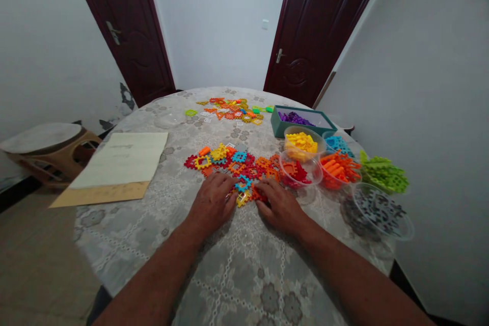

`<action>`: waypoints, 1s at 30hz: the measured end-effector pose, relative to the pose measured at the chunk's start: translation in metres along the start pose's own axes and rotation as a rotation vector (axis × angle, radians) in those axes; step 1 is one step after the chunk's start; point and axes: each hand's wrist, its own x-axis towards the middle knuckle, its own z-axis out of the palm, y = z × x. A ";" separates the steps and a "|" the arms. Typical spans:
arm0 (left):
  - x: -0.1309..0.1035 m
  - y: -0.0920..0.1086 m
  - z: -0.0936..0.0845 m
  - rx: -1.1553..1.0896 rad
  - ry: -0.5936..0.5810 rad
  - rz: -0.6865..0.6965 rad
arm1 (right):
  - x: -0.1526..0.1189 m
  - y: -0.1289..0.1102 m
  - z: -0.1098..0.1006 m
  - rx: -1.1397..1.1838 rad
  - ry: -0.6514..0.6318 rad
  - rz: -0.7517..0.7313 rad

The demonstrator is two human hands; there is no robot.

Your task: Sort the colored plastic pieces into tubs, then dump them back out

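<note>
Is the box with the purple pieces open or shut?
Open: no lid covers the green box, and the purple plastic pieces show inside it.

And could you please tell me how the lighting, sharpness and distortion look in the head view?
Head view: soft, dim light, faint shadows beside the forearms; doors splay outward towards the top, suggesting wide-angle distortion; the tablecloth's left edge looks smeared; upper right corner darkened.

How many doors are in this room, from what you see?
2 in view: one dark red door beyond the table on the left, one on the right, with white wall between. Others may be out of view.
</note>
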 end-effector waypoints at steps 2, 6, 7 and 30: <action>-0.001 0.000 0.002 0.005 -0.031 -0.018 | 0.001 0.007 -0.001 0.100 0.056 -0.046; -0.003 0.001 0.007 0.043 -0.097 -0.084 | 0.005 0.018 0.000 0.218 0.132 -0.017; -0.003 0.001 0.008 0.048 -0.105 -0.094 | 0.005 0.020 0.000 0.220 0.138 0.001; 0.001 -0.001 -0.012 -0.134 0.166 -0.208 | -0.002 0.012 0.015 0.279 0.260 -0.143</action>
